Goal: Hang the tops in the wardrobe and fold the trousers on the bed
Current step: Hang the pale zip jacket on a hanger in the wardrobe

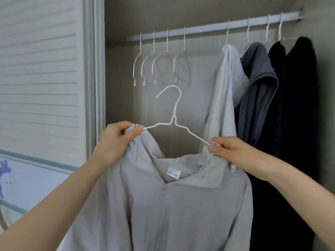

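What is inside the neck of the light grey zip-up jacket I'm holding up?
A white wire hanger and a white label sit inside the light grey zip-up jacket; fabric covers the hanger's ends.

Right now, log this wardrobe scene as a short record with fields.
left hand: grips the grey zip jacket at its left shoulder, over the hanger end
right hand: pinches the jacket's other shoulder at the other hanger end
white wire hanger: inside the jacket's neck, hook free, below the rail
rail: four empty hangers on the left, four hung tops on the right
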`<action>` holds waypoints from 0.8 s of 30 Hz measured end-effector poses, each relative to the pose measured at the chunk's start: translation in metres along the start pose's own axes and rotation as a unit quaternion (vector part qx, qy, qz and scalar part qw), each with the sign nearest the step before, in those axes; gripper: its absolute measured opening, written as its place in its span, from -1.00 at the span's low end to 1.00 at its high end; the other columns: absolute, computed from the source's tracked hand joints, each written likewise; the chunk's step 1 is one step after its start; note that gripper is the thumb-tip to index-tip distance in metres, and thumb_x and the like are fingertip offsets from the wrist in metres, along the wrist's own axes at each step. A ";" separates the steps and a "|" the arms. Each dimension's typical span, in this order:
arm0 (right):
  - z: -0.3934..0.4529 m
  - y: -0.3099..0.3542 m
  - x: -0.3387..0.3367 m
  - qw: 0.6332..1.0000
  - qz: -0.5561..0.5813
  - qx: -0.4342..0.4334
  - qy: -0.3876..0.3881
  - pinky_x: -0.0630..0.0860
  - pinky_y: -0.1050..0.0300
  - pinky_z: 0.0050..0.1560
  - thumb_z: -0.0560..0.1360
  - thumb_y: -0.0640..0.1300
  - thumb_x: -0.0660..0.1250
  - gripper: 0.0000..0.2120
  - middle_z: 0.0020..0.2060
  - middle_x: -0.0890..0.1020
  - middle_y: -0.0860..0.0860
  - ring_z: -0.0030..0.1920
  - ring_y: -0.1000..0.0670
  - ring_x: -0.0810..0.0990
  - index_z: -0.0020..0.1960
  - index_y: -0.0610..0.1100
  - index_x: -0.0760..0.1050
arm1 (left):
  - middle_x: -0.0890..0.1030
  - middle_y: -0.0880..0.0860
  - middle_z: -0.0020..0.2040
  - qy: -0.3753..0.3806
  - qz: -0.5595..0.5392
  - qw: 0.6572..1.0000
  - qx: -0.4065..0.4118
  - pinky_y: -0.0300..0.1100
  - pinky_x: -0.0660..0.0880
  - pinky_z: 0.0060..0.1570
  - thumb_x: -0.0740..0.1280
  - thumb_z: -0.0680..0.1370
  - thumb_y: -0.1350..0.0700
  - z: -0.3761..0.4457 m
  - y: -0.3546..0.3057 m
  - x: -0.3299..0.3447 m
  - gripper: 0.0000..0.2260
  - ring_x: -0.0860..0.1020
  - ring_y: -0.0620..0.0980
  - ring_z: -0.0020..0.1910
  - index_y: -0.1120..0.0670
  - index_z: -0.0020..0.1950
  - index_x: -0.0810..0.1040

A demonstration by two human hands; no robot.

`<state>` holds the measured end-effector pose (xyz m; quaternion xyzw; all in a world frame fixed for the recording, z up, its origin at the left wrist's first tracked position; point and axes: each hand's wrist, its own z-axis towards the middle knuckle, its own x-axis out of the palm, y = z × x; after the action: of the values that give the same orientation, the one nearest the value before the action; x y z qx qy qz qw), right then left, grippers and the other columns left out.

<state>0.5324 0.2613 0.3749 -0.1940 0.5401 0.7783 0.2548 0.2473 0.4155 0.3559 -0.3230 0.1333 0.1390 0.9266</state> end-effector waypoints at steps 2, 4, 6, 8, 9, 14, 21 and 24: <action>-0.005 0.004 -0.005 0.995 0.099 0.025 -0.025 0.40 0.27 -0.41 0.59 -0.11 0.25 -0.76 -0.26 0.53 -0.07 -0.27 0.05 0.50 -0.12 -0.28 0.52 | 0.42 0.09 -0.39 0.002 0.048 0.999 0.002 -0.10 0.27 -0.28 0.32 0.55 -0.18 0.007 0.001 0.001 -0.57 0.31 -0.05 -0.38 0.15 -0.31 0.51; -0.014 0.012 -0.012 0.978 0.195 0.049 -0.044 0.56 0.24 -0.28 0.50 -0.07 0.33 -0.74 -0.11 0.68 -0.14 -0.17 -0.03 0.66 -0.09 -0.27 0.63 | 0.44 0.08 -0.39 0.007 0.082 0.996 -0.019 -0.09 0.30 -0.27 0.28 0.55 -0.21 0.015 0.008 -0.001 -0.52 0.37 0.01 -0.35 0.20 -0.28 0.48; -0.023 0.026 -0.023 0.969 0.233 0.072 -0.046 0.63 0.17 -0.16 0.37 -0.02 0.41 -0.71 -0.04 0.70 -0.17 -0.06 -0.10 0.70 -0.06 -0.22 0.69 | 0.60 0.01 -0.21 0.027 0.102 0.994 -0.035 -0.13 0.38 -0.17 0.24 0.57 -0.21 0.023 0.013 -0.002 -0.63 0.53 0.00 -0.19 0.07 -0.12 0.60; -0.025 0.043 -0.034 0.968 0.229 0.091 -0.051 0.63 0.05 0.00 0.28 0.00 0.43 -0.64 -0.01 0.69 -0.18 0.02 -0.14 0.68 -0.03 -0.22 0.69 | 0.63 -0.03 0.11 0.050 0.097 0.993 -0.038 -0.18 0.41 0.05 0.20 0.60 -0.18 0.032 0.013 0.001 -0.66 0.56 -0.04 0.07 -0.02 0.20 0.60; -0.023 0.052 -0.038 0.968 0.225 0.096 -0.058 0.60 0.00 0.09 0.27 -0.01 0.44 -0.61 0.01 0.69 -0.20 0.05 -0.17 0.67 -0.02 -0.24 0.69 | 0.59 -0.03 0.24 0.067 0.086 0.993 -0.040 -0.17 0.39 0.17 0.18 0.61 -0.18 0.037 0.010 0.004 -0.61 0.53 -0.04 0.19 -0.02 0.33 0.53; -0.010 0.099 -0.047 0.970 0.202 0.092 -0.097 0.49 -0.14 0.25 0.47 -0.17 0.37 -0.76 -0.01 0.68 -0.24 0.10 -0.23 0.63 0.01 -0.33 0.65 | 0.39 -0.01 0.47 0.149 0.010 0.987 -0.054 0.00 0.29 0.44 0.18 0.62 -0.15 0.055 -0.012 0.021 -0.48 0.37 0.00 0.42 -0.01 0.55 0.25; -0.012 0.149 -0.086 0.980 0.078 0.083 -0.164 0.56 0.21 -0.26 0.53 -0.29 0.26 -0.85 -0.37 0.62 -0.20 -0.38 -0.06 0.60 -0.14 -0.32 0.57 | 0.38 -0.07 0.47 0.156 0.018 0.987 0.017 -0.14 0.28 0.43 0.26 0.62 -0.04 0.068 -0.033 0.038 -0.50 0.39 -0.03 0.42 -0.02 0.55 0.27; -0.009 0.165 -0.100 0.976 -0.017 0.075 -0.205 0.50 0.12 -0.04 0.46 -0.19 0.36 -0.72 -0.18 0.61 -0.21 -0.18 -0.06 0.56 0.09 -0.35 0.57 | 0.42 -0.08 0.44 0.197 0.046 0.979 0.031 -0.23 0.34 0.34 0.28 0.62 -0.04 0.071 -0.033 0.050 -0.49 0.46 -0.09 0.33 -0.05 0.55 0.25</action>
<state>0.5123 0.1867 0.5519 -0.0201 0.5297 0.7546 0.3867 0.3162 0.4442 0.4112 -0.3083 0.3326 0.1104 0.8844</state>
